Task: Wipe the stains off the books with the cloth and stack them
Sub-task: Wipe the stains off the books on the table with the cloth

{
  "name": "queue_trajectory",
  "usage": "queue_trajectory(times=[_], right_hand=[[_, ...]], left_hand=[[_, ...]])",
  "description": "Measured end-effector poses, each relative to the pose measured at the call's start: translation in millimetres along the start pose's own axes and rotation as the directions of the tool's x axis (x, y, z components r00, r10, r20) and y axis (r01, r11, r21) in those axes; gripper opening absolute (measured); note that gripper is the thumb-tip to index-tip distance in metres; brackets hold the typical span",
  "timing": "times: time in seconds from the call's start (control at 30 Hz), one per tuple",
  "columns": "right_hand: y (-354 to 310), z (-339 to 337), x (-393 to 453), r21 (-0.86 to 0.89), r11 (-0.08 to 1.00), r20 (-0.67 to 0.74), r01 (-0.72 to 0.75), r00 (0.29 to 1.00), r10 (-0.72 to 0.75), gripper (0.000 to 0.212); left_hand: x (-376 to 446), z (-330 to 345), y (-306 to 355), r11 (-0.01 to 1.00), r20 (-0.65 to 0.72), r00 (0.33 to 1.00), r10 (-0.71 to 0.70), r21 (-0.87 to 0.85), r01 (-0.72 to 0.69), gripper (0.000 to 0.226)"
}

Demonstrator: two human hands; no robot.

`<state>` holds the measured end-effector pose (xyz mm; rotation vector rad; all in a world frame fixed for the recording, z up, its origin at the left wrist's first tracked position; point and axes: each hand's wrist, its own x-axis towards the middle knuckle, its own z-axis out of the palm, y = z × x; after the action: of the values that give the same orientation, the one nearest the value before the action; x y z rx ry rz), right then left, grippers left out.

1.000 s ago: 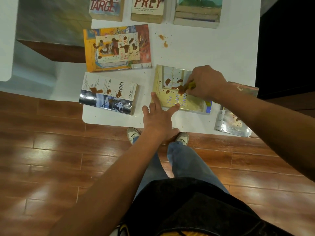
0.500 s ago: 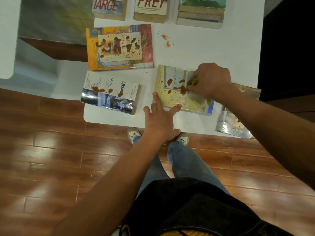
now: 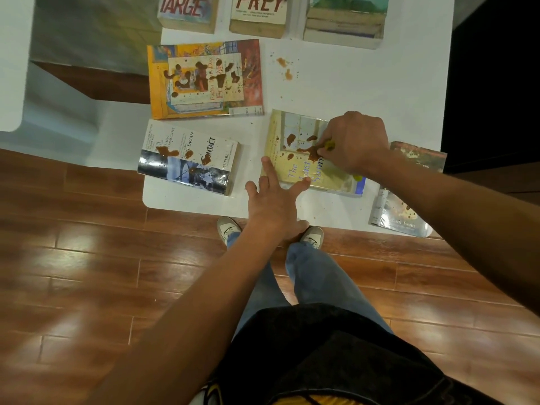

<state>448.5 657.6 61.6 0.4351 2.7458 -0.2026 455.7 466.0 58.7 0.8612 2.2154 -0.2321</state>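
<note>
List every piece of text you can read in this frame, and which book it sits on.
"TARGE", cut off: far-left book.
"PREY": book beside it.
"CONTACT", "SAGAN", "SUPERB": white-and-blue paperback.
"The", the rest part covered: pale yellow book being wiped.
"Mark Twain", first letter unclear: book at the table edge.
Orange book: title stained, not reliably readable.
</note>
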Motion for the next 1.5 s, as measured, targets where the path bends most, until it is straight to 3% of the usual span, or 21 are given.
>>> queue_trajectory(times=[0.47, 0.6, 0.73, 0.87, 0.97, 1.1, 1.23, 1.37, 1.5], right_hand=[[3.2, 1.6, 0.2, -0.011, 1.000, 0.007, -0.017, 1.000, 0.017, 0.019], [5.3, 1.9, 2.2, 0.026, 0.995, -0.032, -0.098, 0.995, 0.099, 0.021], [3.5, 3.3, -3.7, 0.008, 0.999, 0.008, -0.046, 0.999, 0.046, 0.019], [8.5, 3.0, 1.3, 0.010, 0.993, -0.022, -0.120, 0.992, 0.120, 0.023], [6.5, 3.6, -0.7, -0.026, 0.999, 0.016, -0.042, 0.999, 0.042, 0.019], [9.8, -0.8, 6.0, -0.021, 0.996, -0.011, -0.082, 0.997, 0.082, 0.021], [5.1, 3.4, 1.2, -0.054, 0.999, 0.021, 0.000, 1.000, 0.001, 0.021], [8.6, 1.5, 3.9, 0.018, 0.993, -0.007, -0.120, 0.993, 0.120, 0.021], [3.9, 4.1, -2.5, -0.004, 0.998, 0.022, -0.055, 0.998, 0.055, 0.019]], left_hand=[[-0.5, 1.9, -1.4, 1.000, -0.009, 1.000, 0.005, -0.001, -0.005, 0.088], [0.4, 1.2, -0.8, 1.000, -0.017, 1.000, 0.006, -0.012, -0.006, 0.088], [0.0, 1.1, -0.9, 1.000, -0.010, 1.000, 0.008, -0.010, -0.008, 0.086], [-0.5, 1.7, -1.5, 1.000, -0.013, 1.000, 0.003, -0.009, -0.003, 0.087], [-1.1, 2.1, -1.2, 1.000, -0.010, 1.000, 0.005, -0.009, -0.005, 0.086], [-0.4, 1.2, -1.0, 1.000, -0.010, 1.000, 0.004, -0.011, -0.004, 0.087], [0.7, 0.5, -0.4, 1.000, -0.005, 1.000, 0.007, -0.020, -0.007, 0.086], [-0.1, 2.7, -2.1, 1.000, -0.023, 1.000, 0.006, -0.029, -0.007, 0.086], [-1.0, 4.4, -2.6, 0.999, -0.029, 1.000, 0.009, -0.036, -0.010, 0.085]])
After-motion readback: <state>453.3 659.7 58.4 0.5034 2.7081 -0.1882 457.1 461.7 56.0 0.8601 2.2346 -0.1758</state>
